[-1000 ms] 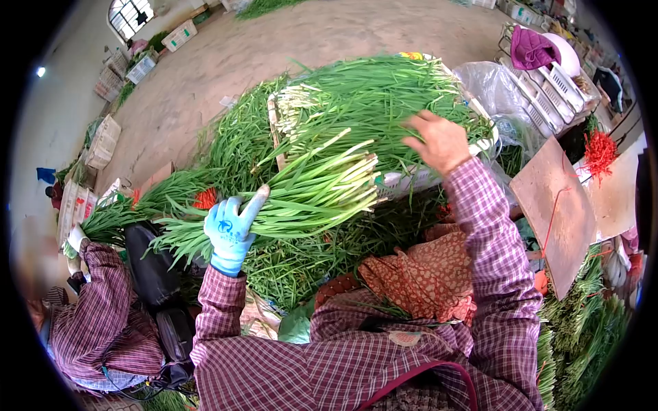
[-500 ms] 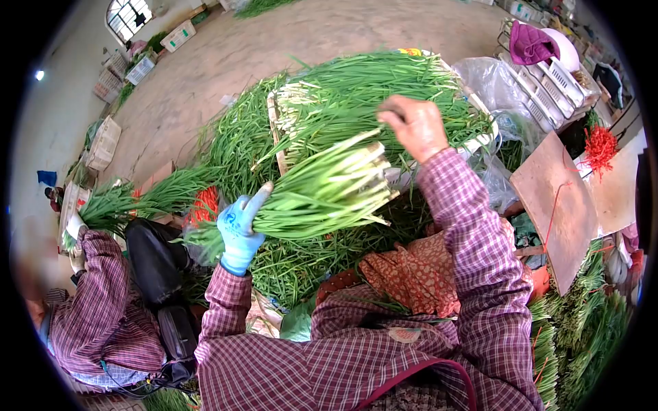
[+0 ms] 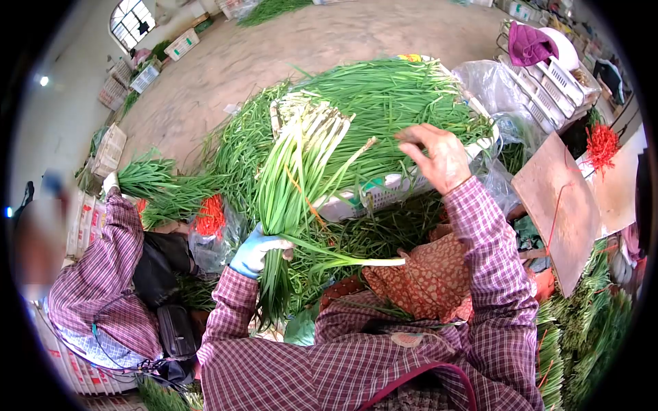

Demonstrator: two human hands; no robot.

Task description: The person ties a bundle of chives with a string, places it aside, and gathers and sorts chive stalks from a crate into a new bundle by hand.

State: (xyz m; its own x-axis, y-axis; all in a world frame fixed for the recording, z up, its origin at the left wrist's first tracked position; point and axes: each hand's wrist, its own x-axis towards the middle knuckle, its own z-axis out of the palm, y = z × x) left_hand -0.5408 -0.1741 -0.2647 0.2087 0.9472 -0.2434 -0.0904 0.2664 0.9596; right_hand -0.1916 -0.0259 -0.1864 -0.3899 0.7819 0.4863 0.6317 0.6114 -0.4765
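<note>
Brown floor [image 3: 205,89] beyond. Left hand [image 3: 255,252] grips the bunch [image 3: 291,161] by its leaves [image 3: 275,284] at the near-left of the crate [image 3: 391,195], likely to leave white ends [image 3: 322,122] free; right hand [image 3: 439,156], loosely spread, hangs empty over greens [image 3: 391,96].

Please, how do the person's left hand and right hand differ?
The left hand wears a blue glove; the right hand is bare. The left hand grips a leafy green bunch, while the right hand appears empty. Both come from checked sleeves.

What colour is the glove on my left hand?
The glove is mostly light blue; it shows in the head view, the only one.
</note>
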